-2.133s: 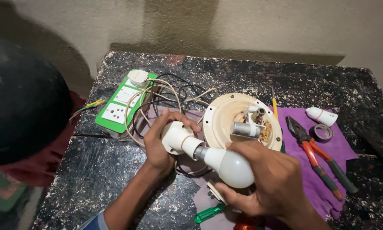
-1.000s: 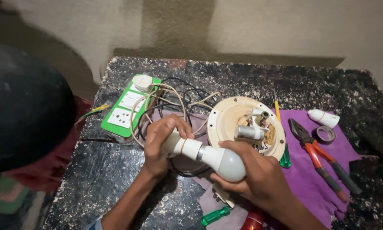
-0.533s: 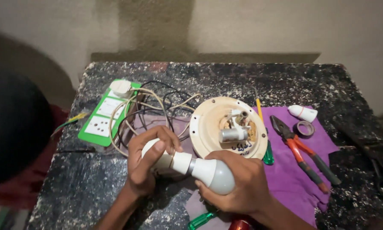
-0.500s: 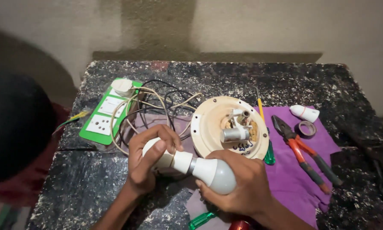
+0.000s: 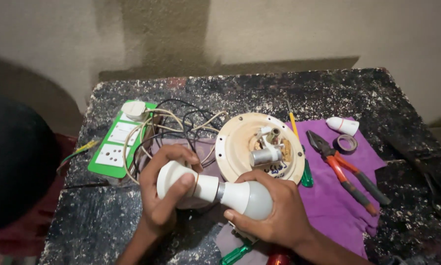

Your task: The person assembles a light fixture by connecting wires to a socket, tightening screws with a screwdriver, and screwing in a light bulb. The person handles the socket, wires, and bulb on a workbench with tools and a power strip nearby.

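The hands barely shift; the left hand [image 5: 167, 196] still clasps the holder [image 5: 173, 180], and the right hand [image 5: 274, 211] grips the bulb [image 5: 247, 196] beside the round base [image 5: 232, 142].

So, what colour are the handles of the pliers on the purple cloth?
Orange-red, with dark ends; the pliers show best in the head view.

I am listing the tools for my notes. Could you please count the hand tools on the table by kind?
Pliers: 1
Screwdrivers (green-handled, green-handled, yellow-handled): 3
Tape rolls: 1
Total: 5
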